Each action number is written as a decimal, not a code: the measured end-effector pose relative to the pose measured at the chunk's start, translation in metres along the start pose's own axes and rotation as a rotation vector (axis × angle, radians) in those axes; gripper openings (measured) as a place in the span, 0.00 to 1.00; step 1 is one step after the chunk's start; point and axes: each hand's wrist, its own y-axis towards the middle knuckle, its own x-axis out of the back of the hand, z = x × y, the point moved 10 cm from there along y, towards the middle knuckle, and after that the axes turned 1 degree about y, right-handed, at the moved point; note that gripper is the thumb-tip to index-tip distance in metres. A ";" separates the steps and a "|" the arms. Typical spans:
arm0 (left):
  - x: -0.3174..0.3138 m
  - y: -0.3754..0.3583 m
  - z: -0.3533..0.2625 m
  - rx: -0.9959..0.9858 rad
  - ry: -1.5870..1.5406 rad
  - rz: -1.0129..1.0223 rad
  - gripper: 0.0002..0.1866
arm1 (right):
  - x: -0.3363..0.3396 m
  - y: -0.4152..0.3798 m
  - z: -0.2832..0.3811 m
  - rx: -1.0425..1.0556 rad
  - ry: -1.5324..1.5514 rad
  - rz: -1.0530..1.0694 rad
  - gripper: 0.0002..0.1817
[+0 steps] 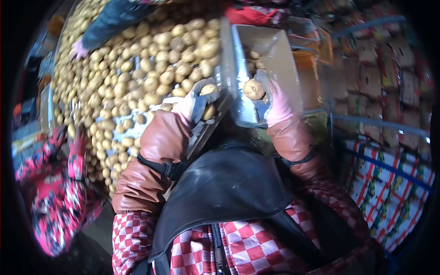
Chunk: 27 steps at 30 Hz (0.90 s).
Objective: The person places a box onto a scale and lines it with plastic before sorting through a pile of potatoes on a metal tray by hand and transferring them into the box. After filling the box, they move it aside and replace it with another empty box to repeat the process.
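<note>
My left hand (195, 105), in a pink and grey glove, curls around a potato (209, 89) at the near right edge of the sorting table. A second potato (208, 112) shows against its palm. Over the plastic-lined box (279, 59), my right hand (274, 97) grips a large round potato (253, 89) on the side towards the table. Several smaller potatoes (254, 57) lie inside that box, and part of its bottom is hidden by my hand. Brown sleeve covers hide both my wrists.
Loose potatoes (133, 78) cover the sorting table. A co-worker's gloved hand (79, 49) reaches in at far left, another person's hands (75, 140) at near left. A dark ledge (208, 126) borders the table; stacked cartons (389, 197) stand at right.
</note>
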 end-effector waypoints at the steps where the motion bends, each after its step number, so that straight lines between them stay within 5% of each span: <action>1: -0.027 0.013 -0.010 0.008 -0.072 0.074 0.25 | 0.011 -0.003 -0.004 -0.020 -0.031 -0.020 0.45; 3: -0.076 0.023 -0.025 0.083 -0.161 0.185 0.26 | 0.033 -0.013 -0.021 -0.191 0.024 -0.062 0.41; 5: -0.075 0.045 -0.027 -0.716 0.498 0.105 0.29 | 0.048 -0.031 -0.048 -0.189 0.211 -0.223 0.34; 6: -0.051 0.085 0.029 -0.158 0.026 -0.003 0.29 | 0.042 -0.049 -0.086 -0.532 0.568 -0.206 0.29; 7: -0.058 0.055 0.021 -0.014 0.036 -0.055 0.28 | 0.023 -0.072 -0.108 -0.866 0.934 -0.181 0.25; 8: -0.040 0.057 0.039 -0.083 0.181 -0.105 0.29 | 0.036 -0.074 -0.110 -0.904 0.880 -0.260 0.21; 9: -0.045 0.012 -0.020 -0.337 0.925 -0.266 0.25 | 0.034 -0.084 -0.126 -0.972 0.954 -0.178 0.22; 10: -0.035 0.001 -0.010 -0.215 0.873 -0.225 0.23 | 0.032 -0.093 -0.140 -1.076 1.000 -0.218 0.22; 11: -0.025 -0.012 -0.003 -0.495 0.943 -0.140 0.21 | 0.029 -0.103 -0.152 -1.183 1.047 -0.259 0.23; 14: 0.017 -0.054 0.007 -0.384 0.952 -0.288 0.15 | 0.034 -0.099 -0.196 -1.257 1.062 -0.212 0.22; 16: 0.063 -0.069 0.033 -0.215 0.751 -0.394 0.16 | 0.056 -0.079 -0.236 -1.454 1.419 -0.453 0.19; 17: 0.097 -0.073 0.060 -0.141 0.705 -0.458 0.16 | 0.070 -0.060 -0.270 -1.341 1.794 0.049 0.24; 18: 0.101 -0.082 0.056 -0.109 0.604 -0.503 0.16 | 0.126 -0.037 -0.295 -1.119 1.271 -0.506 0.25; 19: 0.104 -0.092 0.052 -0.077 0.503 -0.547 0.17 | 0.176 -0.018 -0.284 -0.760 0.816 -0.581 0.23; 20: 0.119 -0.098 0.056 -0.157 0.534 -0.583 0.17 | 0.183 -0.023 -0.354 -0.620 0.743 -0.741 0.22; 21: 0.135 -0.104 0.058 -0.240 0.564 -0.624 0.17 | 0.181 -0.041 -0.384 -0.613 0.753 -0.733 0.22; 24: 0.144 -0.129 0.067 -0.153 0.567 -0.699 0.19 | 0.162 -0.033 -0.351 -0.006 -0.569 -0.318 0.21; 26: 0.148 -0.150 0.079 0.058 0.701 -0.718 0.22 | 0.143 -0.069 -0.329 -0.226 -0.952 -0.073 0.16; 27: 0.150 -0.157 0.096 -0.011 0.583 -0.661 0.25 | 0.132 -0.089 -0.319 -0.272 -1.141 0.052 0.16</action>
